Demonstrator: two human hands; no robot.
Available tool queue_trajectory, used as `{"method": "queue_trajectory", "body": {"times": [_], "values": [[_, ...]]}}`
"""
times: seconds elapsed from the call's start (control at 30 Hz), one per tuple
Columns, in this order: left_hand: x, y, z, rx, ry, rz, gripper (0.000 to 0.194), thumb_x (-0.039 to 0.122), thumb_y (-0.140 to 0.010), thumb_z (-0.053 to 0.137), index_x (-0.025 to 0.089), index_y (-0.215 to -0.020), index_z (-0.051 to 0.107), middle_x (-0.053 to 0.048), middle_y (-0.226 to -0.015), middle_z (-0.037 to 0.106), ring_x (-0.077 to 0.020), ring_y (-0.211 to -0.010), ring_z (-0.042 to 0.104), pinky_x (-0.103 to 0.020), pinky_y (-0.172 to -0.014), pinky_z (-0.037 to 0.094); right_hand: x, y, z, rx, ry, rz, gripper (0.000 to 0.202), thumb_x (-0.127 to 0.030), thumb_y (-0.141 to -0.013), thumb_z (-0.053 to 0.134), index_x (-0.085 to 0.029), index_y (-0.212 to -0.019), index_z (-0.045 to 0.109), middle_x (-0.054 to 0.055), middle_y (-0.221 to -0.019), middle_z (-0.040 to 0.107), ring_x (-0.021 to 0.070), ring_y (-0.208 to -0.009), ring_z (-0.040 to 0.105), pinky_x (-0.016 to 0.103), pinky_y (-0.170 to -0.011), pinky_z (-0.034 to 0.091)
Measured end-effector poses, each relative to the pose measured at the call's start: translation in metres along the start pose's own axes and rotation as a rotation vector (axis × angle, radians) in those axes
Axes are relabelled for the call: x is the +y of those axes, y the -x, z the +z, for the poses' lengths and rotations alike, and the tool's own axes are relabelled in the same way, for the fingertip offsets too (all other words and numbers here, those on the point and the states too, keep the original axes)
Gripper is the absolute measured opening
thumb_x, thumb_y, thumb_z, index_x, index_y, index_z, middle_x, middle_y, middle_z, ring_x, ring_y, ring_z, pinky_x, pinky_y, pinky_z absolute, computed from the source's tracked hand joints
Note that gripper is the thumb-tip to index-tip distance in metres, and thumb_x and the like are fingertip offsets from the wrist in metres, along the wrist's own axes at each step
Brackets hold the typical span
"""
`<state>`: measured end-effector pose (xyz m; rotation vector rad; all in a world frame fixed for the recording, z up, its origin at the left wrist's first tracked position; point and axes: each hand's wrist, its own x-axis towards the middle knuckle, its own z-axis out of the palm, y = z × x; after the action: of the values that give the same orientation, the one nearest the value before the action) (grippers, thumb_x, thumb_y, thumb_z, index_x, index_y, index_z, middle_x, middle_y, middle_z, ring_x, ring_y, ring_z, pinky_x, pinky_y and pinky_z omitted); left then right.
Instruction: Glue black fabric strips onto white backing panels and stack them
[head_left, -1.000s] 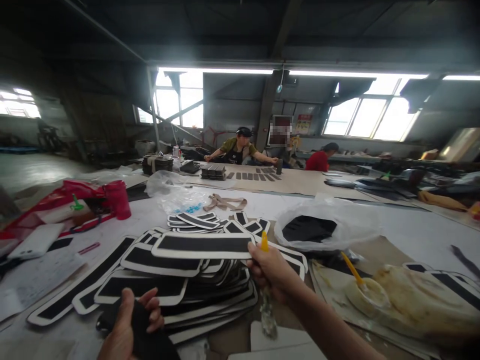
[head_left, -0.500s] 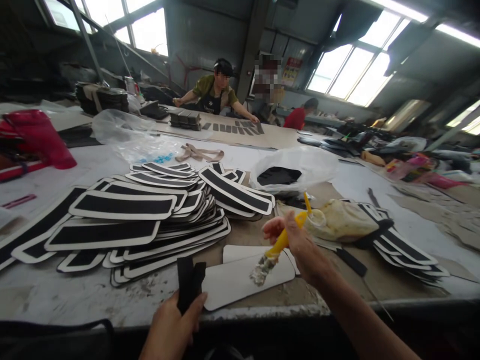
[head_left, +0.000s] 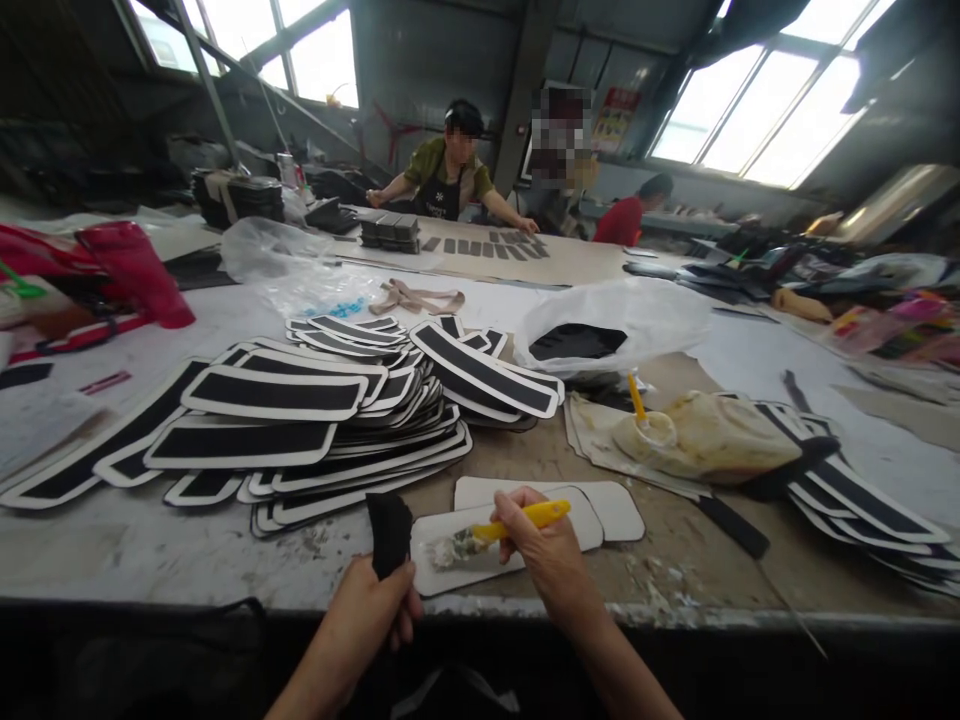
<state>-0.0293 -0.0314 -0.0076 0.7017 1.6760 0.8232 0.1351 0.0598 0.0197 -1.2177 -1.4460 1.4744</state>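
Observation:
My right hand (head_left: pixel 536 545) is closed round the yellow handle of a paintbrush (head_left: pixel 517 522). Its bristles, coated in whitish stuff, press on the left part of a pale rounded panel (head_left: pixel 517 560) near the table's front edge. A second pale panel (head_left: pixel 619 505) lies partly beneath that one. My left hand (head_left: pixel 379 595) grips a black curved strip (head_left: pixel 390 532) between thumb and fingers, just left of the pale panel; whether the fingers also touch the panel's end, I cannot tell. To the left lies a heap of white-edged black panels (head_left: pixel 274 392).
A stained, glue-smeared container (head_left: pixel 705 435) with a yellow stick (head_left: pixel 637 395) stands right of the panels. Behind it sits a plastic bag (head_left: pixel 660 320) holding black pieces. More edged panels (head_left: pixel 877 495) lie far right. Across the table a co-worker (head_left: pixel 450 175) handles small dark pieces.
My right hand has brought the brush left and down onto the pale panel's left part. The black strip in my left hand has turned. The whole view has shifted.

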Motion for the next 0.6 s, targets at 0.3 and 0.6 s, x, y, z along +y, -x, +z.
{"method": "queue_trajectory", "body": {"times": [0.3, 0.6], "values": [[0.001, 0.004, 0.002, 0.0, 0.052, 0.005, 0.043, 0.046, -0.072, 0.046, 0.014, -0.044, 0.054, -0.004, -0.035, 0.05, -0.012, -0.034, 0.044, -0.023, -0.04, 0.032, -0.016, 0.015, -0.044, 0.268, 0.331, -0.069, 0.033, -0.048, -0.079, 0.051, -0.02, -0.062, 0.051, -0.003, -0.046, 0.048, 0.0131, -0.045, 0.048, 0.025, -0.049, 0.038], [-0.006, 0.004, 0.002, 0.047, 0.115, -0.003, 0.044, 0.05, -0.067, 0.051, 0.015, -0.041, 0.054, -0.003, -0.033, 0.048, -0.0113, -0.032, 0.041, -0.022, -0.038, 0.03, -0.007, 0.002, -0.062, 0.31, 0.425, -0.075, 0.035, -0.051, -0.079, 0.049, -0.021, -0.061, 0.049, -0.004, -0.046, 0.046, 0.013, -0.043, 0.047, 0.024, -0.048, 0.038]]}}
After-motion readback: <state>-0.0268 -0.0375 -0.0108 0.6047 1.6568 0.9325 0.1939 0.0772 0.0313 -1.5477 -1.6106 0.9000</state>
